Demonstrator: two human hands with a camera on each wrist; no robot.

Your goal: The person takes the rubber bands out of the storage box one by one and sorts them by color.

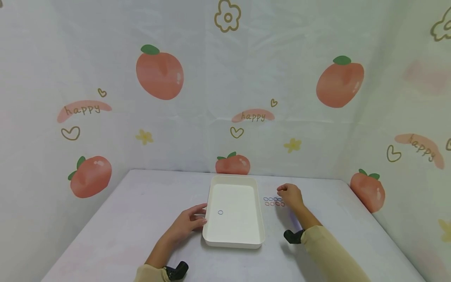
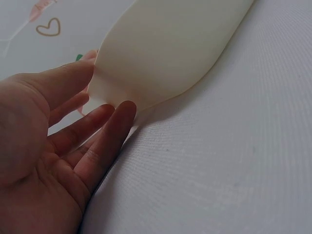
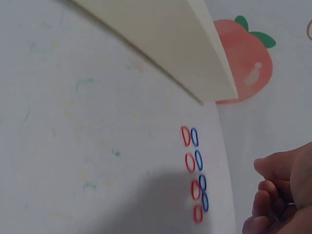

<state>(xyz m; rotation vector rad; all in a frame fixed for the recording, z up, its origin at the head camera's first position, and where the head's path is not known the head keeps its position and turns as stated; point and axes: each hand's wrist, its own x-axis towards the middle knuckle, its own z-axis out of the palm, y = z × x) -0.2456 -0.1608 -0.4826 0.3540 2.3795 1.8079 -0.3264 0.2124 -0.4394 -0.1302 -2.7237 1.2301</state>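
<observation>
My left hand [image 1: 184, 223] touches the left side of a white rectangular tray [image 1: 232, 245], its thumb at the rim and other fingertips against the outer wall in the left wrist view. Inside the tray lies one thin blue ring [image 1: 218, 212]. To the right of the tray, two rows of small thin rings lie on the table, blue rings [image 3: 196, 161] in the farther row and red rings [image 3: 186, 162] in the nearer one. Just above the right end of these rows hovers my right hand [image 1: 291, 196], fingers loosely bent, with nothing visible between thumb and index finger.
The tray stands on a white-covered table [image 1: 148, 199]. Behind it hangs a white curtain [image 1: 197, 78] printed with peaches, hearts and flowers, which also closes off both sides. A black wrist camera [image 1: 294, 236] sits at the right cuff and another [image 1: 177, 270] at the left.
</observation>
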